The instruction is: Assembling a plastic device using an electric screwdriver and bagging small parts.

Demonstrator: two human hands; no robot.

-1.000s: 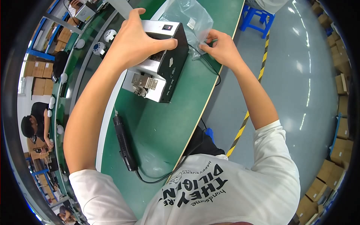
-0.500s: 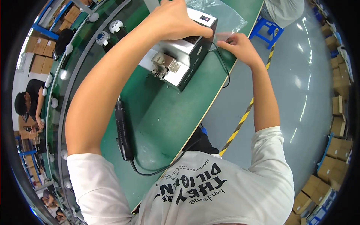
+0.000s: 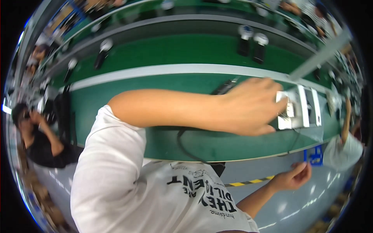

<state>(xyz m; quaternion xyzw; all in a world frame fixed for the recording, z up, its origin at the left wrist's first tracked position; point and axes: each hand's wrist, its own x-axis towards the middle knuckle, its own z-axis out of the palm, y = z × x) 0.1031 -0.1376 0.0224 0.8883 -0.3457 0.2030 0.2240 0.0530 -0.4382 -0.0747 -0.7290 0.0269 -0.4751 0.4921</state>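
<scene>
My left hand [image 3: 254, 106] reaches across the green bench, thumb and fingers apart. Its fingertips overlap the front of a silver-and-black screw feeder [image 3: 298, 110]; whether they touch it I cannot tell. My right hand [image 3: 296, 177] is off the bench's near edge, above the floor, with fingers curled together; what they may hold is hidden. Partly behind my left wrist lies a black electric screwdriver [image 3: 224, 87], and its dark cable [image 3: 182, 143] loops toward the near edge. Clear plastic film [image 3: 314, 133] lies beside the feeder.
A grey upright post [image 3: 320, 58] stands behind the feeder. White-headed devices with dark handles [image 3: 259, 46] sit along the far strip. People are at the left [image 3: 42, 136] and right [image 3: 344, 149]. A blue stool [image 3: 314, 155] stands by the right person.
The view has swung to the left. My left hand has gone from the feeder's top to its front. My right hand has left the feeder's side and drawn back over the floor.
</scene>
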